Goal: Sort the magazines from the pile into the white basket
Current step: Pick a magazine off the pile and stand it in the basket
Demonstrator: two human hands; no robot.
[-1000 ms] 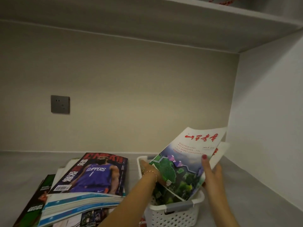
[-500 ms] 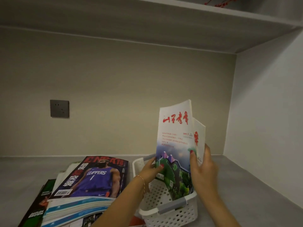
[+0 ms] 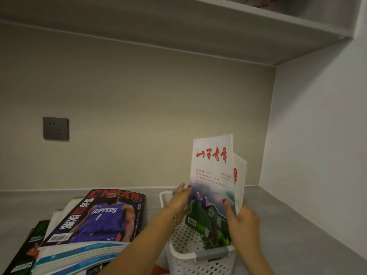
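A white-covered magazine with red characters and a green landscape stands upright in the white perforated basket. A second, similar magazine stands just behind it. My left hand touches the front magazine's left edge over the basket's far rim. My right hand grips its right edge, thumb on the cover. The pile of magazines lies left of the basket, a basketball magazine on top.
The basket and pile sit on a grey counter inside an alcove. A side wall is close on the right and a shelf hangs overhead. A grey wall socket is at the back left.
The white magazine swung from a leftward tilt to standing upright in the basket. Both hands followed it, and my left hand shifted up along its left edge.
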